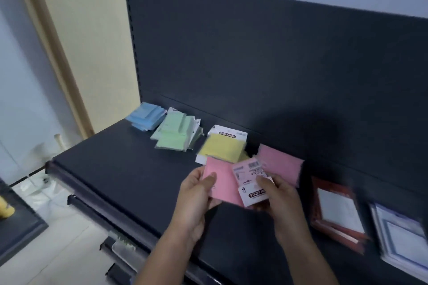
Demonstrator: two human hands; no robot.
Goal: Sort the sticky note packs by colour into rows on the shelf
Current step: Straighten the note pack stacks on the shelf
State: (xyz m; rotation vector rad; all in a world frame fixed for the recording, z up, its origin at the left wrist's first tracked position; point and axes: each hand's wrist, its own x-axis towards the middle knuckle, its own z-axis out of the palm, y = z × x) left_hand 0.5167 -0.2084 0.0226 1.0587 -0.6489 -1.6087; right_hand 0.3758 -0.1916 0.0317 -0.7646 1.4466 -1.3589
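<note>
While left grip holds pink pack | right grip pinches barcode pack

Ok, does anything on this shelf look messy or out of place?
The green packs lie fanned and crooked, and the blue packs are loosely heaped too. No wrong colour shows in any pile.

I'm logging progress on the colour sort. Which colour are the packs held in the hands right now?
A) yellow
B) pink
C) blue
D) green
B: the left hand grips a pink pack and the right hand pinches a labelled pink pack, while the blue pile, green pile and yellow pile lie on the shelf.
</note>
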